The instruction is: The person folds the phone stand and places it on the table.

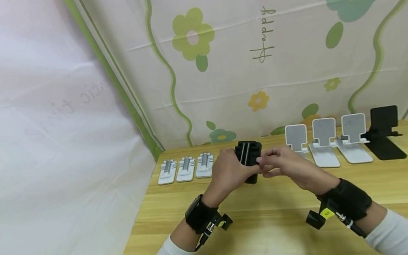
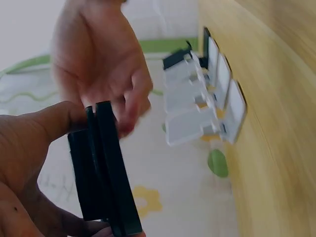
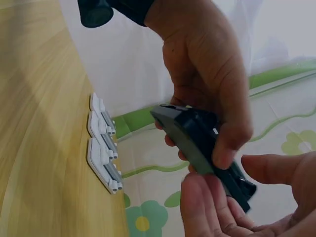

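My left hand (image 1: 228, 173) grips a folded black phone stand (image 1: 250, 149) above the table, two metal rods showing along its upper face. In the right wrist view, the left thumb lies on one face of the stand (image 3: 190, 136) and fingertips show behind the far edge. My right hand (image 1: 288, 165) is at the stand's right side. Its fingers (image 3: 210, 205) lie against the stand's lower end, while its thumb (image 3: 269, 168) stands apart from it. From the left wrist, the stand (image 2: 116, 173) appears edge-on, with the right hand (image 2: 106, 64) blurred behind it.
To the left, three folded white phone stands (image 1: 185, 169) lie in a row on the wooden table (image 1: 270, 219). Three unfolded white stands (image 1: 326, 159) and an unfolded black stand (image 1: 386, 148) are lined up at right. A flower-patterned curtain (image 1: 229, 84) hangs behind the table.
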Demonstrator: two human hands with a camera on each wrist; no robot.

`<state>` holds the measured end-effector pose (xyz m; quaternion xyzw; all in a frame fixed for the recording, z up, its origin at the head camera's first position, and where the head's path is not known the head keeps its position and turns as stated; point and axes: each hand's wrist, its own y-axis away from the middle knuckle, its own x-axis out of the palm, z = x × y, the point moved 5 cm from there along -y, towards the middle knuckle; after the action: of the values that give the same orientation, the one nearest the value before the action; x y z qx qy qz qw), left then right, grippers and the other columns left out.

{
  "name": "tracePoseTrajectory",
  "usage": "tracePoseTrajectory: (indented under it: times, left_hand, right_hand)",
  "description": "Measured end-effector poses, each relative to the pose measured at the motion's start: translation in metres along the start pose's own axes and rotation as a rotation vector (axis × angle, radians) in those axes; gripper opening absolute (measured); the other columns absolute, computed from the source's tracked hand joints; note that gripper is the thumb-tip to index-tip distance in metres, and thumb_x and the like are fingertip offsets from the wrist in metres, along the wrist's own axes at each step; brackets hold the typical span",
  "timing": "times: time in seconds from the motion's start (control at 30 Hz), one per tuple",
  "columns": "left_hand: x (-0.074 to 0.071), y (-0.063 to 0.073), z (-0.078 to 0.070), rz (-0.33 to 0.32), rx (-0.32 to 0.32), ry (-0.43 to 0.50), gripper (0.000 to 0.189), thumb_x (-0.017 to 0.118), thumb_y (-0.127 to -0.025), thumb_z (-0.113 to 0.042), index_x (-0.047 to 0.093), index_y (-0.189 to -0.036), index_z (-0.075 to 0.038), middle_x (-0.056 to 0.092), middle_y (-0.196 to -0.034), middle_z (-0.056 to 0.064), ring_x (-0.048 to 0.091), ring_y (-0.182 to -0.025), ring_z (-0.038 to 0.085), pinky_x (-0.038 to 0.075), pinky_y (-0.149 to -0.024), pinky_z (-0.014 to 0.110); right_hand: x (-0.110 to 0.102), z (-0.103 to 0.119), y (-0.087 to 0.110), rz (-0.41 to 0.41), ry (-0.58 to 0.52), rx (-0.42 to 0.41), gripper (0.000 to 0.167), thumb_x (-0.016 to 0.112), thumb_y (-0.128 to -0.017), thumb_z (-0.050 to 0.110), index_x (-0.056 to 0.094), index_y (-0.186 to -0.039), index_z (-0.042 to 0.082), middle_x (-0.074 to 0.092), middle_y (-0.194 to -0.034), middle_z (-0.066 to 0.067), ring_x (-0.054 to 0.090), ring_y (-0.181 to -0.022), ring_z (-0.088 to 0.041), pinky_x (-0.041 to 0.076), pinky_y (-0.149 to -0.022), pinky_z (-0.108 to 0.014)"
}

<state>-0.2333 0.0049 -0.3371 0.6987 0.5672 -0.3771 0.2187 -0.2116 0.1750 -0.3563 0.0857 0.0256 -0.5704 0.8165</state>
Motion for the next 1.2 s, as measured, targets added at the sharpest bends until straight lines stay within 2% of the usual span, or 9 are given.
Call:
tracePoseTrajectory:
  times: [0.13, 0.27, 0.37, 0.47, 0.6, 0.83, 0.93, 1.07, 1.2]
  left_hand:
    - [0.002, -0.011, 0.014, -0.039, -0.058, -0.054, 0.049, 0.081, -0.08, -0.047, 0.063, -0.098, -0.005, 0.057, -0.095, 0.009, 0.056, -0.066, 0.018, 0.047, -0.05, 0.027]
    - [0.006, -0.024, 0.03, -0.052, -0.099, -0.115, 0.045, 0.082, -0.079, -0.049, 0.062, -0.076, -0.008, 0.059, -0.096, 0.011, 0.055, -0.065, 0.019, 0.043, -0.051, 0.028]
    - [0.011, -0.034, 0.045, -0.051, -0.134, -0.167, 0.048, 0.081, -0.08, -0.052, 0.059, -0.065, -0.012, 0.06, -0.101, 0.013, 0.053, -0.068, 0.02, 0.04, -0.054, 0.029]
    - [0.015, -0.044, 0.06, -0.046, -0.169, -0.178, 0.048, 0.08, -0.081, -0.053, 0.059, -0.063, -0.013, 0.06, -0.113, 0.017, 0.053, -0.072, 0.022, 0.039, -0.057, 0.03]
    - [0.023, -0.056, 0.079, -0.041, -0.187, -0.182, 0.05, 0.08, -0.082, -0.052, 0.057, -0.058, -0.014, 0.06, -0.118, 0.021, 0.054, -0.074, 0.024, 0.038, -0.055, 0.031]
    - [0.033, -0.072, 0.099, -0.054, -0.14, -0.229, 0.055, 0.08, -0.084, -0.047, 0.047, -0.051, -0.016, 0.063, -0.104, 0.021, 0.058, -0.088, 0.031, 0.037, -0.058, 0.034]
    - [0.036, -0.077, 0.106, -0.048, -0.157, -0.25, 0.056, 0.08, -0.084, -0.048, 0.046, -0.051, -0.017, 0.064, -0.091, 0.018, 0.059, -0.089, 0.03, 0.039, -0.058, 0.034]
    - [0.039, -0.081, 0.115, -0.041, -0.189, -0.263, 0.056, 0.079, -0.084, -0.047, 0.045, -0.05, -0.017, 0.06, -0.078, 0.014, 0.057, -0.08, 0.028, 0.042, -0.057, 0.035]
    - [0.042, -0.083, 0.12, -0.037, -0.213, -0.286, 0.057, 0.079, -0.085, -0.048, 0.046, -0.05, -0.017, 0.062, -0.083, 0.015, 0.058, -0.082, 0.028, 0.052, -0.067, 0.041]
  right_hand:
    - [-0.004, -0.003, 0.0, -0.011, 0.064, 0.041, 0.041, 0.052, -0.108, 0.028, 0.05, -0.131, -0.005, 0.058, -0.127, -0.019, 0.064, -0.111, -0.026, 0.053, -0.101, -0.042]
    - [-0.004, -0.005, 0.002, -0.017, 0.102, 0.055, 0.035, 0.051, -0.108, 0.028, 0.054, -0.124, -0.003, 0.06, -0.123, -0.016, 0.063, -0.108, -0.025, 0.053, -0.098, -0.041]
    - [-0.004, -0.008, 0.003, -0.025, 0.111, 0.069, 0.035, 0.05, -0.108, 0.027, 0.054, -0.126, -0.003, 0.059, -0.125, -0.016, 0.063, -0.109, -0.026, 0.053, -0.098, -0.041]
    - [-0.003, -0.011, 0.003, -0.027, 0.119, 0.081, 0.038, 0.049, -0.108, 0.026, 0.051, -0.131, -0.005, 0.059, -0.126, -0.019, 0.063, -0.11, -0.026, 0.054, -0.097, -0.04]
    - [-0.004, -0.016, 0.003, -0.022, 0.13, 0.088, 0.041, 0.048, -0.109, 0.025, 0.047, -0.135, -0.006, 0.061, -0.124, -0.018, 0.064, -0.108, -0.025, 0.054, -0.094, -0.038]
    - [-0.008, -0.024, 0.003, -0.033, 0.138, 0.105, 0.042, 0.048, -0.108, 0.024, 0.047, -0.137, -0.007, 0.064, -0.12, -0.015, 0.064, -0.108, -0.027, 0.054, -0.092, -0.036]
    - [-0.01, -0.025, 0.004, -0.032, 0.139, 0.1, 0.042, 0.047, -0.109, 0.023, 0.047, -0.137, -0.008, 0.063, -0.121, -0.015, 0.064, -0.109, -0.026, 0.055, -0.092, -0.037]
    - [-0.012, -0.025, 0.005, -0.031, 0.143, 0.093, 0.043, 0.047, -0.109, 0.024, 0.047, -0.137, -0.009, 0.062, -0.123, -0.018, 0.064, -0.111, -0.027, 0.055, -0.093, -0.038]
    - [-0.013, -0.024, 0.006, -0.037, 0.145, 0.091, 0.042, 0.048, -0.109, 0.025, 0.048, -0.136, -0.007, 0.062, -0.125, -0.019, 0.064, -0.112, -0.028, 0.055, -0.094, -0.037]
